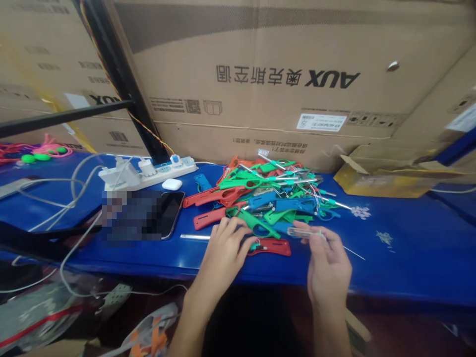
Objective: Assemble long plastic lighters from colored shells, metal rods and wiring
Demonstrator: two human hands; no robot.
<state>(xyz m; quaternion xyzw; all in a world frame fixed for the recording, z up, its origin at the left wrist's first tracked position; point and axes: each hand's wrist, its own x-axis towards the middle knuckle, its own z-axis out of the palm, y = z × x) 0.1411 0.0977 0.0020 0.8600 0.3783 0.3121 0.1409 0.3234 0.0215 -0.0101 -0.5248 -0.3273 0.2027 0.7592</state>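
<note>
My left hand (pixel 228 248) is closed over a red long-nosed lighter (pixel 277 247) lying near the table's front edge. Its metal tube (pixel 194 237) sticks out to the left, and a small green part (pixel 255 246) shows by the thumb. Just right of it, my right hand (pixel 329 258) pinches a clear plastic lighter tank (pixel 303 232) between thumb and fingers, held slightly above the table. A thin wire-like piece (pixel 354 253) extends to the right behind that hand. Beyond both hands lies a heap of red, green and blue lighter parts (pixel 260 191).
On the blue table (pixel 409 248), a power strip (pixel 159 173), a white earphone case (pixel 172 185) and a phone (pixel 173 213) stand left of the heap. White bits (pixel 360 212) and an open yellow-taped carton (pixel 386 173) are right. Large cardboard boxes (pixel 260 44) wall the back.
</note>
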